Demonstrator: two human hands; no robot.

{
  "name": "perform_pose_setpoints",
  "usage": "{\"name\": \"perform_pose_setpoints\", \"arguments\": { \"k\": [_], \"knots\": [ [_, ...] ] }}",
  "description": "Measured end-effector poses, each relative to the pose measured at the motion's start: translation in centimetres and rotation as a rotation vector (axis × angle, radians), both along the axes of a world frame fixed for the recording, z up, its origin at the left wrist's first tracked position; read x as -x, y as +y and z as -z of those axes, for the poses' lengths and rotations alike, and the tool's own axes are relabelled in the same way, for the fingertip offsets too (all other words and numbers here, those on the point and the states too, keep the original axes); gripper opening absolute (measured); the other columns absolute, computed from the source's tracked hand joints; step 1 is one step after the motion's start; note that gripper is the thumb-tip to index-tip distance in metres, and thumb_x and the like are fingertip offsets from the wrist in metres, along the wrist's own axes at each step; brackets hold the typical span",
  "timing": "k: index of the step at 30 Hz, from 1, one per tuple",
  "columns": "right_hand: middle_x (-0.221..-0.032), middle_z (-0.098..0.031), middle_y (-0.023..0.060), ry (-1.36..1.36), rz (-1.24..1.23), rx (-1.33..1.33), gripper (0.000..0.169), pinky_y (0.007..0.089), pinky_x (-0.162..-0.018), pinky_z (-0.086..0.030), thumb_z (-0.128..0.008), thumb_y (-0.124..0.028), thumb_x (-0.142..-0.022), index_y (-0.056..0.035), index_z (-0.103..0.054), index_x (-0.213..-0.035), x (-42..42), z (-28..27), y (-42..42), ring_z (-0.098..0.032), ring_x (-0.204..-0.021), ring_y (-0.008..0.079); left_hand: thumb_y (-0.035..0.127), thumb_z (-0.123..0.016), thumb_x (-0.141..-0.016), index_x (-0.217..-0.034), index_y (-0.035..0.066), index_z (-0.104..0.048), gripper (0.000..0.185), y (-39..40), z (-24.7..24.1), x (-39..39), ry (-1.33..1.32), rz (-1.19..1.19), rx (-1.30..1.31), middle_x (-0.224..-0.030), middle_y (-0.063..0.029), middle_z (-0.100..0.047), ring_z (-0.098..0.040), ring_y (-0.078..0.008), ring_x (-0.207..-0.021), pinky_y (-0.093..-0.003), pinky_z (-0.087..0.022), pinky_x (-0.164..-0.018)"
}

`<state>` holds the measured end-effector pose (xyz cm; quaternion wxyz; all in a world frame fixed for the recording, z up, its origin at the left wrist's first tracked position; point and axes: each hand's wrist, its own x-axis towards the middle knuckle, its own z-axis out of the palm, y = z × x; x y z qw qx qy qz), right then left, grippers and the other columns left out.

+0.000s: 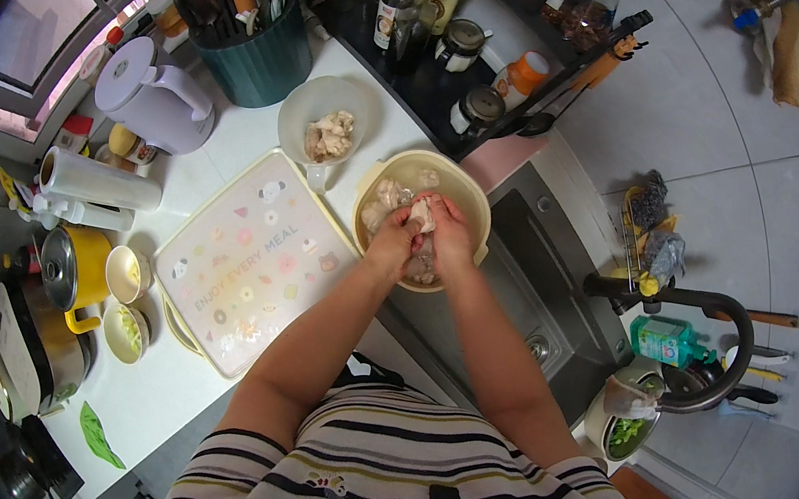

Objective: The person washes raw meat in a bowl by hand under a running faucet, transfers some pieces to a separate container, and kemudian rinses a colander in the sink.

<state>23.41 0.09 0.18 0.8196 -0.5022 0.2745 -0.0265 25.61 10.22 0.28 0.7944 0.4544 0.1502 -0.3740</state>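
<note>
A cream plastic basin [483, 237] holds cloudy water and several pale pieces of meat [387, 192]. Over it, my left hand [396, 241] and my right hand [447, 232] meet on one pale piece of meat [424, 213], gripping it between their fingers. More pieces lie below my hands, partly hidden by them. Up and to the left of the basin stands a translucent measuring jug [292, 112] with similar pieces at its bottom. Beside the basin on the left lies a cream cutting board [257, 260] with printed pictures and lettering.
The dark sink [523, 271] and black faucet [710, 307] are to the right. A black rack [417, 96] of bottles and jars stands behind. A lilac kettle [152, 93], a yellow pot [80, 265] and two small bowls [124, 333] are at left, near a green leaf [98, 434].
</note>
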Motion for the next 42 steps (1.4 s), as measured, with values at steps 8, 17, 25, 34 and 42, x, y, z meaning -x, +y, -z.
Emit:
{"name": "perform_pose_setpoints", "arguments": {
  "k": [8,17,25,34,42],
  "knots": [
    [-0.095,-0.059,0.0043,-0.062,-0.005,0.107,0.03,0.0267,-0.073,-0.045,-0.042,-0.03,-0.098,-0.0074,-0.052,-0.115,0.9,-1.5,1.5,-0.055,-0.081,0.0139,0.031,-0.042,-0.096,-0.092,0.011,-0.053,0.023,0.8,-1.3,-1.3,0.287,0.163,-0.107,-0.058,-0.0002,-0.045,-0.037,-0.0098,-0.047,-0.0246,-0.029,-0.041],
    [-0.096,-0.06,0.004,0.042,0.003,-0.15,0.029,0.0285,-0.077,-0.045,-0.043,-0.029,-0.097,-0.0081,-0.053,-0.115,0.1,0.0,-0.3,-0.056,-0.084,0.0158,0.035,-0.051,-0.094,-0.099,0.01,-0.052,0.025,0.1,-1.6,1.1,0.079,0.017,-0.145,-0.064,0.0004,-0.047,-0.037,-0.0097,-0.048,-0.0236,-0.029,-0.041],
    [-0.1,-0.06,0.0039,0.019,-0.018,0.276,0.028,0.025,-0.077,-0.044,-0.053,-0.025,-0.093,-0.0084,-0.053,-0.115,1.2,0.1,0.7,-0.055,-0.086,0.0138,0.034,-0.045,-0.096,-0.094,0.013,-0.05,0.022,0.0,-2.1,0.3,0.151,0.042,-0.176,-0.063,0.0019,-0.044,-0.035,-0.0092,-0.047,-0.0233,-0.026,-0.04],
    [-0.087,-0.057,0.0008,-0.065,-0.079,-0.167,0.026,0.0248,-0.067,-0.044,-0.052,-0.026,-0.094,-0.0095,-0.054,-0.114,0.8,-1.2,-0.5,-0.05,-0.073,0.0093,0.044,-0.036,-0.096,-0.078,0.011,-0.05,0.04,1.6,-1.0,-1.5,0.405,0.165,0.105,-0.059,0.0022,-0.038,-0.031,-0.0109,-0.046,-0.0246,-0.025,-0.04],
    [-0.093,-0.055,0.0,0.148,0.014,-0.003,0.03,0.0259,-0.068,-0.044,-0.056,-0.022,-0.091,-0.01,-0.051,-0.118,1.3,0.3,-0.6,-0.05,-0.081,0.0102,0.028,-0.047,-0.096,-0.093,0.008,-0.05,0.02,0.1,-1.8,0.4,0.035,0.032,-0.148,-0.063,-0.0015,-0.044,-0.037,-0.0114,-0.049,-0.0241,-0.029,-0.041]
  ]
}}
